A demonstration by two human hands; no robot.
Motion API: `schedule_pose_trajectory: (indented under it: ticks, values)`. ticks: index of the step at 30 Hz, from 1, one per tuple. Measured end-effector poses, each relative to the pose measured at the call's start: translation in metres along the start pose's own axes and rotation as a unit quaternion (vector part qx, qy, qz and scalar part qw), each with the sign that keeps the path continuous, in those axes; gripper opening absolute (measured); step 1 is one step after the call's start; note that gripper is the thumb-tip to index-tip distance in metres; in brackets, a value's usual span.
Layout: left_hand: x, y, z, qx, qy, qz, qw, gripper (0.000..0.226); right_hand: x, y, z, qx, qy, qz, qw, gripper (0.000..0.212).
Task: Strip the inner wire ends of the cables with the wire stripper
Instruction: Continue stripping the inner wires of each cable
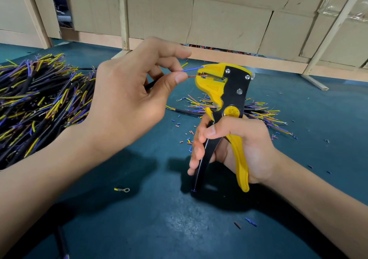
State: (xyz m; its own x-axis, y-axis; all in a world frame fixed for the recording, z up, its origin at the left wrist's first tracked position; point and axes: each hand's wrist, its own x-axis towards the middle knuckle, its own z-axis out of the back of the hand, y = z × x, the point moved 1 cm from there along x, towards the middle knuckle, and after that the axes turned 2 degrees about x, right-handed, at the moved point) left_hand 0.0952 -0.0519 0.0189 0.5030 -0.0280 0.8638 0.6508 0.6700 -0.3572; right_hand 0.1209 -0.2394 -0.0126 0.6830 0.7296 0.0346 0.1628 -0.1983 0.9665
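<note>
At the far left a big heap of black-jacketed cables (37,103) sprawls on the dark teal, faintly mottled tabletop (159,219), their thin yellow, blue and brownish inner wires bristling out of the jacket ends. A small metal ring terminal with a yellow sleeve (121,189) lies alone on the mat nearer the camera.

The left hand (127,99) is raised above the table, back of the hand toward the camera, thumb and fingers curled to pinch one black cable (152,83) just behind its fanned-out ends. Its blue inner wire (192,69) runs over the top of the tool's head, a yellow wire (184,65) sticks up behind, and the brown inner wire (196,76) goes straight into the mouth.

The yellow-and-black plastic and steel wire stripper (227,91) stands upright, riveted black plates behind a moulded yellow beak, a round yellow dial at the pivot. The right hand (235,149) grips it from below: fingers wrapped on the black handle, palm against the yellow handle, thumb laid across the front. The handles stand apart.

Behind the tool lies a smaller fan of cables with wire ends (258,113), and short blue, red and dark bits of cut insulation (189,139) speckle the mat around it. Corrugated cardboard panels (229,23) in pale wooden framing wall off the back.
</note>
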Motion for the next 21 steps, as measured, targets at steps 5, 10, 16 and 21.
schedule_pose_trajectory:
  ticks: [5,10,16,21]
  values:
    - [0.000,0.000,0.000,0.000,0.000,0.002,1.000,0.023,0.000,0.001,0.000,0.005,-0.005,-0.003,1.000,0.012]
    - [0.000,0.003,0.002,-0.007,-0.010,-0.002,1.000,0.023,-0.002,0.001,-0.003,-0.001,-0.037,-0.015,0.999,0.013]
    - [-0.002,0.009,0.000,-0.002,0.005,0.012,1.000,0.020,-0.002,-0.005,-0.002,0.045,-0.019,-0.013,0.999,0.011]
    - [-0.001,0.019,-0.005,0.035,0.002,0.035,0.999,0.022,0.000,-0.007,0.001,0.075,0.007,-0.019,0.997,0.016]
